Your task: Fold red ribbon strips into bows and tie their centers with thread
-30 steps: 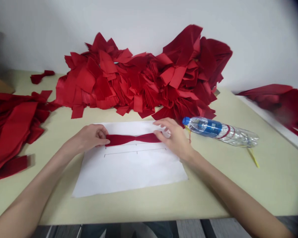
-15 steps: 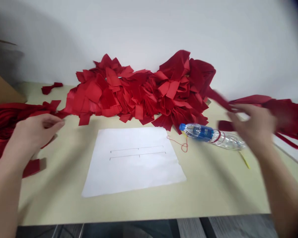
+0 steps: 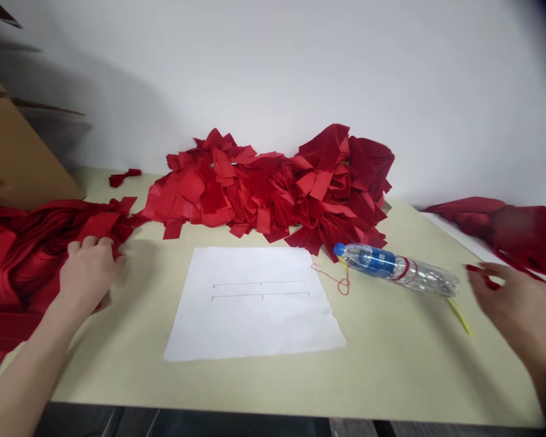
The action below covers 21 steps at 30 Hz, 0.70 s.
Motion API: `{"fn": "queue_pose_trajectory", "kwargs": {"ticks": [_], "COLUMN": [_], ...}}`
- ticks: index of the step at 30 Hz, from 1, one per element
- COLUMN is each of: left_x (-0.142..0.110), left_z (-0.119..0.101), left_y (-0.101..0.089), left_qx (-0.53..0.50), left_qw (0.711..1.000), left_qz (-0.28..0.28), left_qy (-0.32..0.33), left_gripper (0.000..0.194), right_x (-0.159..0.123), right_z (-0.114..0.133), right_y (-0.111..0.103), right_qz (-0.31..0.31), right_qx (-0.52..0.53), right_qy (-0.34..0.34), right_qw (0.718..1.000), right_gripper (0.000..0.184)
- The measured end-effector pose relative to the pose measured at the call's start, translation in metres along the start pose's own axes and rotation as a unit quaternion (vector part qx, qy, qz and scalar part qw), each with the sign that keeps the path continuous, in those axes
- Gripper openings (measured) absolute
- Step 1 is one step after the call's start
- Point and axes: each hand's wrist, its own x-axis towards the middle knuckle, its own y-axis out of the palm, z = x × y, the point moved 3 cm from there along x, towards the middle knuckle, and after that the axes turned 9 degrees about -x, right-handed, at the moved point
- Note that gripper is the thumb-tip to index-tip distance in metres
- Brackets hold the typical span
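Since the earlier frame the left hand [image 3: 88, 276] has come down onto the left cloth heap [image 3: 25, 240], by the table's left edge; the right hand [image 3: 521, 309] has gone lower and farther out, toward the right edge of the table [image 3: 300, 388]. Left fingers curl over the heap; we cannot tell whether they are clamped on any piece. Right thumb and fingers are pinched around a red strip [image 3: 474, 269], just beyond the bottle's base; blur hides its far end. We log the paper [image 3: 255, 328] flat near the middle, two marked lines showing, with a loop of red thread [image 3: 344, 285] off its far right corner. Bottle [image 3: 377, 261] lies on its side, the large red pile [image 3: 264, 188] behind it along the far edge; the right cloth pile [image 3: 528, 233] rests on a white board [image 3: 455, 233]. Risks, our judgement: overlapping layers in the left heap could let two pieces come up together or drag others out; the strip, if swung low, might knock the bottle and roll it; a sleeve-free wrist could still snag the thread and skew the paper.
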Motion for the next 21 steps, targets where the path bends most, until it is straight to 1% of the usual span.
{"fn": "queue_pose_trajectory", "kwargs": {"ticks": [1, 2, 3, 4, 6, 7, 9, 10, 12, 15, 17, 18, 19, 21], "left_x": [0.0, 0.001, 0.002, 0.003, 0.005, 0.006, 0.006, 0.006, 0.004, 0.005, 0.009, 0.012, 0.015, 0.02], "left_z": [-0.002, -0.005, -0.007, -0.01, -0.013, -0.014, -0.013, -0.012, -0.007, 0.004, 0.016, 0.022, 0.03, 0.044], "left_y": [0.0, 0.0, 0.001, 0.003, 0.006, 0.006, 0.003, 0.001, -0.006, -0.022, -0.034, -0.039, -0.043, -0.048], "left_qx": [0.017, 0.031, 0.039, 0.038, 0.031, 0.028, 0.02, 0.014, -0.005, -0.052, -0.094, -0.122, -0.144, -0.152], "left_qw": [1.0, 0.999, 0.999, 0.999, 0.999, 0.999, 0.999, 0.999, 0.999, 0.998, 0.995, 0.992, 0.987, 0.981], "left_qz": [-0.019, -0.031, -0.032, -0.025, -0.011, -0.012, -0.023, -0.03, -0.039, -0.031, -0.012, 0.007, 0.022, 0.061], "left_qy": [0.006, 0.013, 0.021, 0.028, 0.042, 0.045, 0.034, 0.024, 0.01, 0.001, -0.015, -0.032, -0.063, -0.107], "left_gripper": [0.051, 0.051, 0.05, 0.047, 0.043, 0.041, 0.038, 0.037, 0.039, 0.04, 0.034, 0.032, 0.031, 0.028], "right_x": [-0.01, -0.022, -0.036, -0.051, -0.08, -0.092, -0.105, -0.108, -0.11, -0.109, -0.108, -0.108, -0.108, -0.109], "right_z": [0.027, 0.057, 0.089, 0.12, 0.176, 0.198, 0.228, 0.237, 0.249, 0.253, 0.253, 0.253, 0.252, 0.252], "right_y": [-0.009, -0.02, -0.03, -0.041, -0.059, -0.066, -0.074, -0.076, -0.077, -0.074, -0.074, -0.074, -0.074, -0.074], "right_qz": [0.009, 0.013, 0.013, 0.011, 0.019, 0.023, 0.041, 0.052, 0.081, 0.122, 0.136, 0.142, 0.147, 0.159], "right_qx": [0.009, 0.043, 0.094, 0.148, 0.204, 0.219, 0.239, 0.245, 0.247, 0.249, 0.259, 0.265, 0.27, 0.278], "right_qy": [-0.037, -0.096, -0.167, -0.234, -0.366, -0.408, -0.442, -0.45, -0.458, -0.46, -0.454, -0.45, -0.446, -0.439], "right_qw": [0.999, 0.994, 0.981, 0.961, 0.908, 0.886, 0.864, 0.858, 0.85, 0.844, 0.841, 0.841, 0.841, 0.84], "right_gripper": [0.021, 0.021, 0.019, 0.019, 0.018, 0.017, 0.018, 0.019, 0.019, 0.019, 0.019, 0.018, 0.018, 0.017]}}
